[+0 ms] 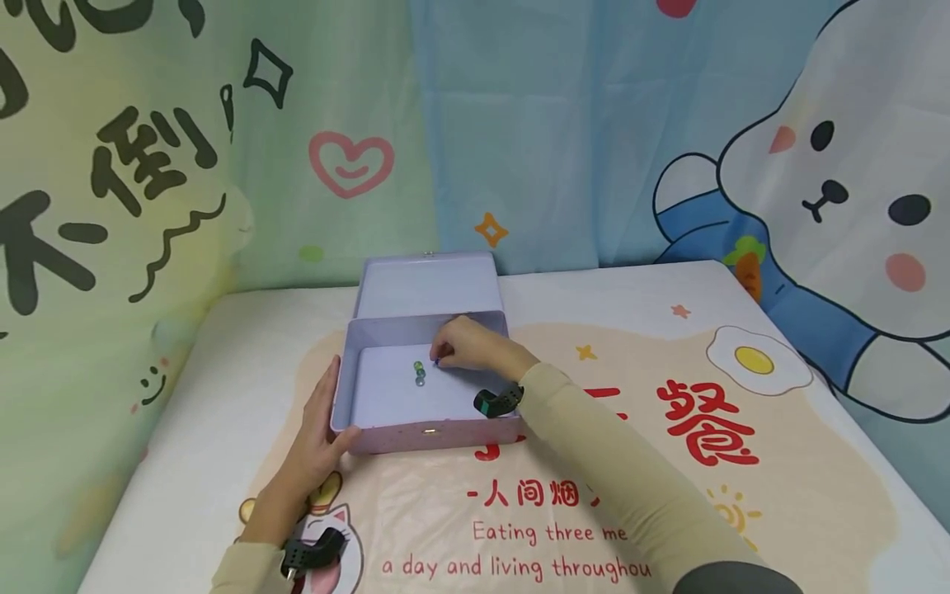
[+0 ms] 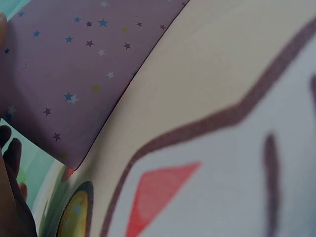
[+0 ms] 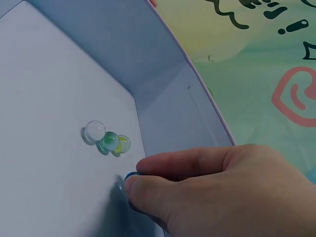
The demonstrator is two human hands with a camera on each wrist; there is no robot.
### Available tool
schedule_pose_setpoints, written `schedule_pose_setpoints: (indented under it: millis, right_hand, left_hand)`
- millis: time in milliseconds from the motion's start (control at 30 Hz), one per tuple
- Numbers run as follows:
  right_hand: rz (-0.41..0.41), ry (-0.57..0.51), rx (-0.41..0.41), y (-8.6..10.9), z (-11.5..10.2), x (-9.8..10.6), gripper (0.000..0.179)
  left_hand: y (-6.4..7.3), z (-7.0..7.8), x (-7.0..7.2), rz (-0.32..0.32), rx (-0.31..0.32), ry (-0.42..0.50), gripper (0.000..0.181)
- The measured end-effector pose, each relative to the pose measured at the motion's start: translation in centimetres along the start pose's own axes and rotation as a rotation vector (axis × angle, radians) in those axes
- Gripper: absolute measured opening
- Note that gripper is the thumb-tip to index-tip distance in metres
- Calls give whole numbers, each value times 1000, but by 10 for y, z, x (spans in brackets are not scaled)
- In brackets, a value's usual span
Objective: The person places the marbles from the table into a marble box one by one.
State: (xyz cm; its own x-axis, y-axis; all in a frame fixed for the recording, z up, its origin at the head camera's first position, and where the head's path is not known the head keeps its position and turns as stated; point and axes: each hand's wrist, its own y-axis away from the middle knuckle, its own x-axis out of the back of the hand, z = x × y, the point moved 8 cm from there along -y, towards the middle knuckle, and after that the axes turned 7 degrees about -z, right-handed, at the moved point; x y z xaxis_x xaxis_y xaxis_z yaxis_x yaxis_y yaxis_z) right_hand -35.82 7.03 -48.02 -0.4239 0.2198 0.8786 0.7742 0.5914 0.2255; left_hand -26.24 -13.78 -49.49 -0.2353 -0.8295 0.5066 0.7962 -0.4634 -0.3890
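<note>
A lilac tin box [image 1: 401, 441] printed with small stars stands on the table with its hinged lid [image 1: 429, 285] raised at the back. My left hand [image 1: 315, 441] holds its near left corner, thumb on the front and fingers along the side. Inside the box, my right hand [image 1: 471, 345] pinches a blue glass marble [image 3: 131, 175] between thumb and index finger, low over the floor; the fingers hide most of it. Beside that marble lie a clear marble [image 3: 95, 131], a green marble [image 3: 111, 141] and a yellow-green marble [image 3: 125, 144] in a short row.
A printed tablecloth [image 1: 742, 495] with red lettering covers the table. Behind it hangs a cartoon curtain [image 1: 512, 132]. Both wrists wear black straps, and the right sleeve [image 1: 616, 462] reaches across the box's near right corner.
</note>
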Motion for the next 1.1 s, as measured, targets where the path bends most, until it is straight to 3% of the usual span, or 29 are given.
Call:
schedule_pose_setpoints:
  millis: [300,633,1100]
  right_hand:
    - [-4,70,32,3,-5,0,11]
    - [-23,39,76,4,-10,-2,16]
    - [26,31,44,4,-6,0,17]
  left_hand:
    - [-1,1,-2,-18,-8,-24,91]
    - [1,-1,-1,-27,27,-45,90]
    - [1,2,-1,-30,17,-39,89]
